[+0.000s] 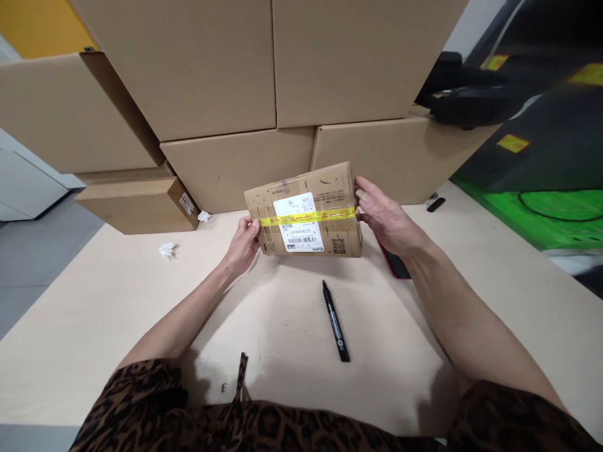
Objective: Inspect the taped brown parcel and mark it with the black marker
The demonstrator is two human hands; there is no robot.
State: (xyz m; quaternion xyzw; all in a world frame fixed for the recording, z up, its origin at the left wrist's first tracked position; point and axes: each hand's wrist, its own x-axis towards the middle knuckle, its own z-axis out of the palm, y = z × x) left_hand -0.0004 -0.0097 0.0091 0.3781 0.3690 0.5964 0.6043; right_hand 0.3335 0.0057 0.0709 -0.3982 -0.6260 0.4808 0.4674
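1. Covering the near edge of the view, a brown-and-black leopard-print garment (264,424) leaves both forearms bare, which probably keeps fabric away from the work.
2. Beyond it, a slim black marker pen (335,320) lies on the smooth pale tabletop (117,282), narrow end pointing far; it likely rests there to leave both hands free while staying within reach.
3. Farther in, at the middle, a flat rectangular brown cardboard parcel (330,194) is held tilted, broad face toward the near side, seemingly to bring its white paper label (299,235) and printed yellow tape (334,215) into clear sight. Whether its low edge touches the tabletop, I cannot tell.
4. The left hand (245,243) pinches the parcel's left end; the right hand (380,216) grips the right end, fingers spread along that side. Holding opposite ends likely balances it and leaves the label uncovered.
5. Right of the parcel, a flat dark red-edged object (399,267), perhaps a phone, lies partly hidden by the right forearm, seemingly off the working middle.
6. Farther left, crumpled white scraps (168,250) lie near a low brown cardboard box (136,207).
7. Across the far side, large plain brown cartons (211,63) stand stacked, perhaps to save room.
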